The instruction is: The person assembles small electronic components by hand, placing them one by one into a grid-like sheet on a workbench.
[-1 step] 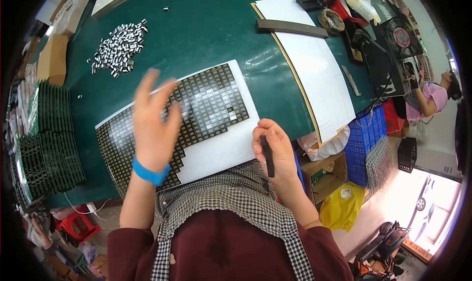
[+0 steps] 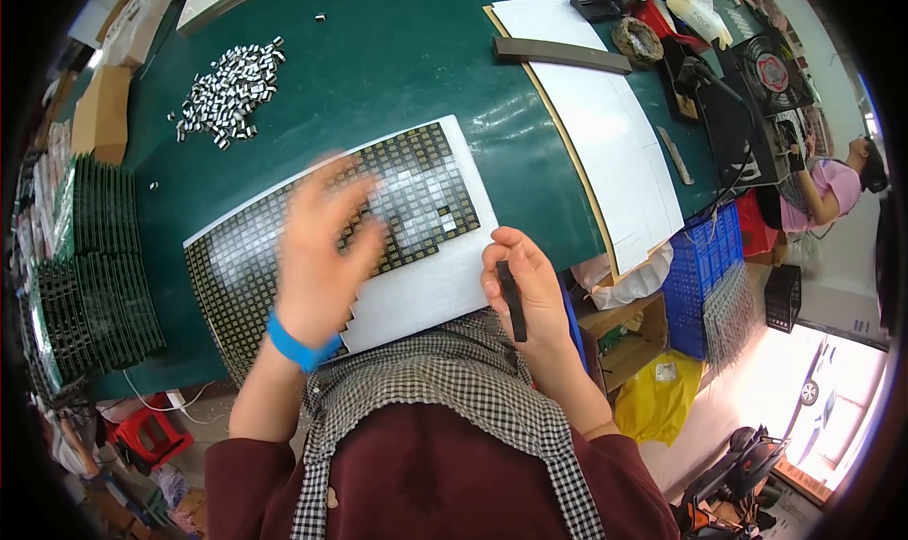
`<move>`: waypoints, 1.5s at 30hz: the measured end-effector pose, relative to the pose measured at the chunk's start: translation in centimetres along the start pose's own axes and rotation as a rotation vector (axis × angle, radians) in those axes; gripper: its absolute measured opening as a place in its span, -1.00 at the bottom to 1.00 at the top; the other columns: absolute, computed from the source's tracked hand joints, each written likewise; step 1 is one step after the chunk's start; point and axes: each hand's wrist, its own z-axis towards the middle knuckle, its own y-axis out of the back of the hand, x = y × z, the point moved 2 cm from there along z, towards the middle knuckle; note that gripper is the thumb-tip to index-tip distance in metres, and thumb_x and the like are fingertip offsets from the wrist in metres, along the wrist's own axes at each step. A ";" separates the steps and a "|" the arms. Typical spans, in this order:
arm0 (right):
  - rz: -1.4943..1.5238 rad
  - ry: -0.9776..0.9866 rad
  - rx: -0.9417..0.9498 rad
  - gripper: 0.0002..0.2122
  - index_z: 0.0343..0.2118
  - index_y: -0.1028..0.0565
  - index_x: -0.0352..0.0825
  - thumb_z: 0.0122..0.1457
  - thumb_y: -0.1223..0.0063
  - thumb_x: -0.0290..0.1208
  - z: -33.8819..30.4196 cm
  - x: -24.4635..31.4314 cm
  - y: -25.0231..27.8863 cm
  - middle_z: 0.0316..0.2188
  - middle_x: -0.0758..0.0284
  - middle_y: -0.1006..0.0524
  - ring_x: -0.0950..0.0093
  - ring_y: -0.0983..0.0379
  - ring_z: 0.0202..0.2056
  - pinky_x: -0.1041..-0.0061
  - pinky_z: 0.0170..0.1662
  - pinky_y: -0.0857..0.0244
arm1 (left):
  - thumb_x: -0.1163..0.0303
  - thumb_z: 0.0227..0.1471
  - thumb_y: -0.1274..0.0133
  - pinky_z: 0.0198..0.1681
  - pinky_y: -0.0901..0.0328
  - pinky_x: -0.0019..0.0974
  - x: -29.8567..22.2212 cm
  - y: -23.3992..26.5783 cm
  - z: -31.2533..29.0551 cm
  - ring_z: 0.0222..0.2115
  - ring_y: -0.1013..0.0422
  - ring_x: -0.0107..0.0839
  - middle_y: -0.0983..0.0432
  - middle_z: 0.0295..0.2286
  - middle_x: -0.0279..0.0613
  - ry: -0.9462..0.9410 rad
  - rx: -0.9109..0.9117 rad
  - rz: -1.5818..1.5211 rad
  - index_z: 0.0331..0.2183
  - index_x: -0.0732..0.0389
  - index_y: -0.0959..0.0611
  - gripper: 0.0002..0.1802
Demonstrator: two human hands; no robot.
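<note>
My left hand [image 2: 326,266], with a blue band [image 2: 295,344] at its wrist, hovers over a sheet of small dark and shiny square pieces [image 2: 407,185]. Its fingers are blurred but look spread, and I see nothing between them. The pieces stand in tight rows on a white backing [image 2: 416,294], bare along the near right part. Just off the sheet's right corner, my right hand [image 2: 534,289] is closed around a short dark bar [image 2: 512,299], held nearly upright in view. Farther left lies a loose heap of small silver-and-black pieces [image 2: 227,94].
Green circuit boards [image 2: 104,256] stand stacked at the left edge of the green table [image 2: 378,58]. On the right lie a white board [image 2: 605,143] and a brown bar [image 2: 560,54] across it. Blue crates [image 2: 705,266] stand beyond. A person in pink [image 2: 823,195] sits far right.
My left hand has shifted right and slightly nearer over the sheet. My right hand keeps the dark bar almost in place.
</note>
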 end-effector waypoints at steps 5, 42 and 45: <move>0.014 -0.073 0.052 -0.63 -0.08 -0.30 -0.41 0.14 0.01 -0.28 0.1 -0.8 -1.4 -0.48 0.32 -0.44 0.64 -0.34 -0.57 0.76 -0.65 -0.18 | 0.48 -0.22 -0.10 -0.07 -0.17 -0.21 -3.6 -2.8 -1.8 -0.17 -0.27 -0.16 -0.35 -0.24 -0.14 -0.086 0.324 -0.426 -0.30 0.18 -0.58 -0.71; -0.129 -0.267 -0.045 -0.80 -0.36 -0.45 -0.43 0.17 0.09 -0.36 -3.2 0.3 0.1 -0.45 0.33 -0.46 0.62 -0.34 -0.48 0.69 -0.50 -0.22 | 0.55 -0.30 -0.08 -0.32 -0.33 -0.37 -0.9 -5.2 -3.0 -0.31 -0.36 -0.30 -0.40 -0.35 -0.16 -0.329 0.209 0.267 -0.33 0.31 -0.56 -0.68; -0.141 -0.257 -0.042 -0.81 -0.35 -0.46 -0.43 0.16 0.09 -0.38 -3.1 0.2 0.1 -0.44 0.34 -0.46 0.63 -0.34 -0.49 0.70 -0.50 -0.22 | 0.53 -0.30 0.02 -0.42 -0.34 -0.49 -1.7 -6.5 -3.9 -0.31 -0.37 -0.29 -0.40 -0.34 -0.11 -0.505 0.132 0.589 -0.37 0.43 -0.53 -0.70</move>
